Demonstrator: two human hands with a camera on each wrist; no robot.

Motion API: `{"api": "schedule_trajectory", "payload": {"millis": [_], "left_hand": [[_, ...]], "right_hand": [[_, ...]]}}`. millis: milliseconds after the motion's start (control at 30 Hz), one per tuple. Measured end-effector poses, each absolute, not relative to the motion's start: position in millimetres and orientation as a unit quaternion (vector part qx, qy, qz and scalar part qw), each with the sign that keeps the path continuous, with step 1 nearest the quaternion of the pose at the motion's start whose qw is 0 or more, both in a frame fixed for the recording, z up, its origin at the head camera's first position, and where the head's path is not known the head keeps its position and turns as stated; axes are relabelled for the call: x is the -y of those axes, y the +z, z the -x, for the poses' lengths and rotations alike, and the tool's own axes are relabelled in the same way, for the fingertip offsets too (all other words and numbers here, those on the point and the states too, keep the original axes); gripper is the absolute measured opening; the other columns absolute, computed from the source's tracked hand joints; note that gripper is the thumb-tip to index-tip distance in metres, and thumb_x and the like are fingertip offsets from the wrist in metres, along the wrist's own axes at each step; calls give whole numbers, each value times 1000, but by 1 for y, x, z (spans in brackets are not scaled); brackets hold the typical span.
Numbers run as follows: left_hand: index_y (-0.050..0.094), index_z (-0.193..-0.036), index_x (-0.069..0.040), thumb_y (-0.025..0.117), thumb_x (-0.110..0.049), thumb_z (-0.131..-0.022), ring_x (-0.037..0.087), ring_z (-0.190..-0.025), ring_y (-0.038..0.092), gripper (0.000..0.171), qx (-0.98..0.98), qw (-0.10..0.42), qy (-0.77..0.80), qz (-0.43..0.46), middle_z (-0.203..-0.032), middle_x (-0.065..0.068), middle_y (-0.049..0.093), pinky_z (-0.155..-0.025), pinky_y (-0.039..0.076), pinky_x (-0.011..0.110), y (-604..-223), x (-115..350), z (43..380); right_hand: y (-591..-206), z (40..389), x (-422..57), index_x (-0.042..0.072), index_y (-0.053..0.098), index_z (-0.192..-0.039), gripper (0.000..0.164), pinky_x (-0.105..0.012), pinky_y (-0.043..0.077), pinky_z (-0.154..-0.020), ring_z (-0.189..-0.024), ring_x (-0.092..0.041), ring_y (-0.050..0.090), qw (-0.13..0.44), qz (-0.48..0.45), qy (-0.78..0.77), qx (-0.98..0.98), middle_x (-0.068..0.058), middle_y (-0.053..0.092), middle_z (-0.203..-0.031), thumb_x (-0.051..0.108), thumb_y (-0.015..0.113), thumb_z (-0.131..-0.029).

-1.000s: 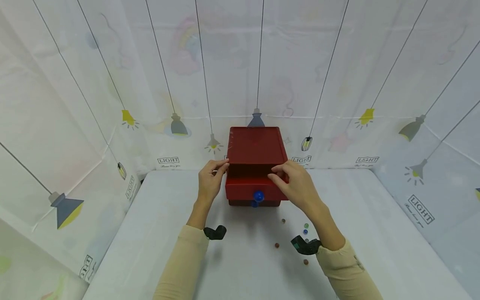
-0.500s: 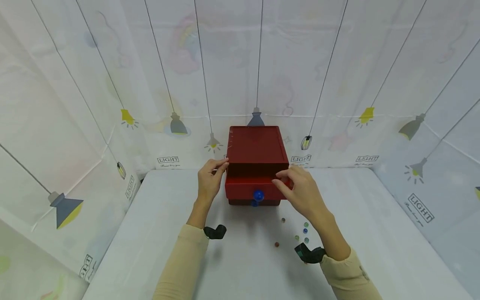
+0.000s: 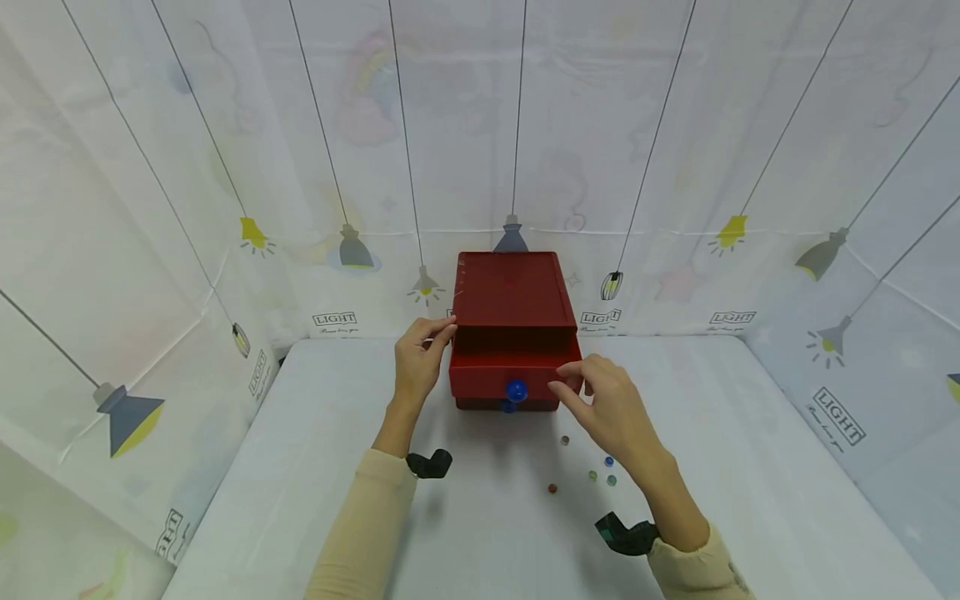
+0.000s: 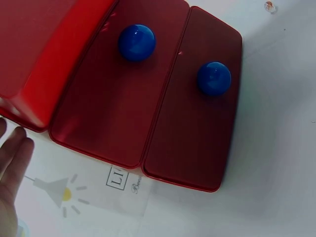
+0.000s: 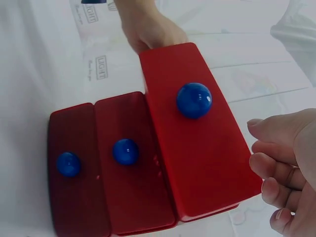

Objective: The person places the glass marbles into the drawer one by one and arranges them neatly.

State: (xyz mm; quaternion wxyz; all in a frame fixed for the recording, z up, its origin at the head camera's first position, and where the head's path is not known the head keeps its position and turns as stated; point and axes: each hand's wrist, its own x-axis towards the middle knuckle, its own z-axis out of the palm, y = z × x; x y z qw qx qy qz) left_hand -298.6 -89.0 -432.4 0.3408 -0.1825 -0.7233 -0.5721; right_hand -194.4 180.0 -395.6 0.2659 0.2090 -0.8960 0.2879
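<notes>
A red cabinet (image 3: pixel 510 287) stands in the middle of the white table against the backdrop. Its top drawer (image 3: pixel 480 383) is pulled out, and a round blue knob (image 3: pixel 517 391) sits on the front. Two lower drawers with blue knobs (image 5: pixel 125 151) are closed. My left hand (image 3: pixel 420 358) rests its fingertips (image 4: pixel 27 143) at the cabinet's left side, near the upper front edge. At the pulled-out drawer's right front corner is my right hand (image 3: pixel 615 408), thumb and fingers loosely bent, nothing between them.
Several small marbles lie on the table in front of the cabinet, to the right: a reddish-brown marble (image 3: pixel 552 488), a brownish marble (image 3: pixel 565 440), a blue marble (image 3: pixel 609 461) and greenish ones (image 3: pixel 612 480). A backdrop with printed lamps (image 3: pixel 357 247) encloses the table's back and sides.
My right hand has drawn back from over the drawer opening, moving right and toward me to the front corner. My left hand and the pulled-out drawer have stayed in place.
</notes>
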Motion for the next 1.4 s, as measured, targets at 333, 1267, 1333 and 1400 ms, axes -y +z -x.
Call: {"api": "schedule_trajectory", "payload": {"millis": [333,1267,1333,1400], "left_hand": [[79,-106,-9,74,-16,-91,21,-80,69,17,722,316,-591,171,-92,10,72,-72,55,13,-445,95,312],[79,-106,-6,74,-20,-92,20,-111,71,20,765,287,-560,137,-117,7,75,-91,58,32,-420,90,303],[79,-106,-6,74,-18,-92,21,-109,72,19,761,292,-562,139,-116,8,75,-90,59,32,-421,90,303],[79,-105,-5,74,-17,-91,21,-108,72,19,759,297,-561,142,-115,8,76,-88,59,31,-422,90,304]], "right_hand": [[-411,184,-185,8,73,-104,22,-24,49,-63,-76,-19,56,246,-188,282,908,0,66,-85,20,79,-87],[-454,174,-187,12,73,-102,20,-20,45,-61,-73,-12,52,206,-171,296,917,7,62,-81,19,81,-85],[-458,173,-187,12,73,-102,20,-20,46,-61,-73,-14,52,194,-163,298,920,7,62,-82,20,80,-86],[-462,171,-188,12,73,-102,20,-19,45,-61,-74,-15,53,181,-155,301,923,7,62,-82,21,80,-86]]}}
